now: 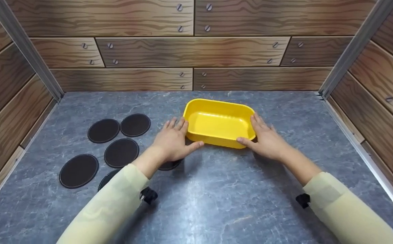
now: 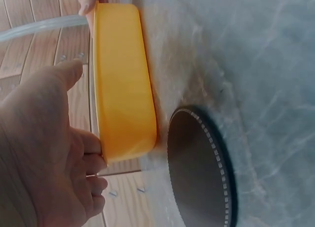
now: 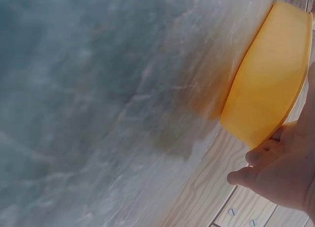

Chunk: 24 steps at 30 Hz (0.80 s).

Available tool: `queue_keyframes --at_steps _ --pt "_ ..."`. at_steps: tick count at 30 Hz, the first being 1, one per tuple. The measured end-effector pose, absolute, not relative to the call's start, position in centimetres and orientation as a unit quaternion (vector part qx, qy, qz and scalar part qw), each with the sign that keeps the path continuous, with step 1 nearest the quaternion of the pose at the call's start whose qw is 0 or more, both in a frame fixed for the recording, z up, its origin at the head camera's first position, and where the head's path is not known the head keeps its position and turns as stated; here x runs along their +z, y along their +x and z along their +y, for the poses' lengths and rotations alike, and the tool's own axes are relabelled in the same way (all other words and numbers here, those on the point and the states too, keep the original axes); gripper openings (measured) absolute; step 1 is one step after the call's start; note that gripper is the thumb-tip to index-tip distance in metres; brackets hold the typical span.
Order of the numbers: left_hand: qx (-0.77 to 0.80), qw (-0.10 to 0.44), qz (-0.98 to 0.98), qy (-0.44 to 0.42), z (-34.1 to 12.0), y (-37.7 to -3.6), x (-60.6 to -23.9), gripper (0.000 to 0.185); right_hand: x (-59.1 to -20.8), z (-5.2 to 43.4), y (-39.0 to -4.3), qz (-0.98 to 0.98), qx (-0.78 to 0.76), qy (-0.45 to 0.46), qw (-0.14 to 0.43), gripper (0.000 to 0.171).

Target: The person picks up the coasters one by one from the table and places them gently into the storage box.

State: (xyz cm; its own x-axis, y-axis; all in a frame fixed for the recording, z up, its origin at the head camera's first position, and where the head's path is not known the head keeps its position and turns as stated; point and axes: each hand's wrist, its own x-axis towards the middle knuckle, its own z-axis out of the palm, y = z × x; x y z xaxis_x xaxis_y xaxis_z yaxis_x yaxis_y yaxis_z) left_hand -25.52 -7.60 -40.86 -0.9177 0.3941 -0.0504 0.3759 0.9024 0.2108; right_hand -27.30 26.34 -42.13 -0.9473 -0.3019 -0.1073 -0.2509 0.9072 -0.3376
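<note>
A yellow plastic tub [image 1: 220, 142] with rounded corners sits on the grey marbled surface, seen from its outer side in the left wrist view. My left hand [image 1: 172, 142] touches its left end with the fingers, the thumb held apart near the front wall. At the other end, my right hand [image 1: 266, 139] lays its fingers along the outside, its thumb at the front right corner. In the right wrist view, the fingertips of that hand [image 3: 283, 168] meet the tub's rim. Beneath the left hand, a black round coaster [image 1: 170, 165] shows only partly.
Several black round coasters with stitched edges lie left of the tub, among them one near the left wall [image 1: 79, 171] and one farther back [image 1: 135, 124]. Another is partly hidden by the left sleeve [image 1: 115, 203]. Wood-patterned panels [image 1: 193, 51] enclose the back and sides.
</note>
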Motion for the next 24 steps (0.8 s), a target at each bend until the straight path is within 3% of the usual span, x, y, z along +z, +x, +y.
queue_keyframes --at_steps 24 --pt "0.113 0.036 0.959 0.259 -9.2 -17.6 -41.1 0.100 -42.5 27.4 -22.1 0.965 -0.173 -0.184 0.067 0.109"
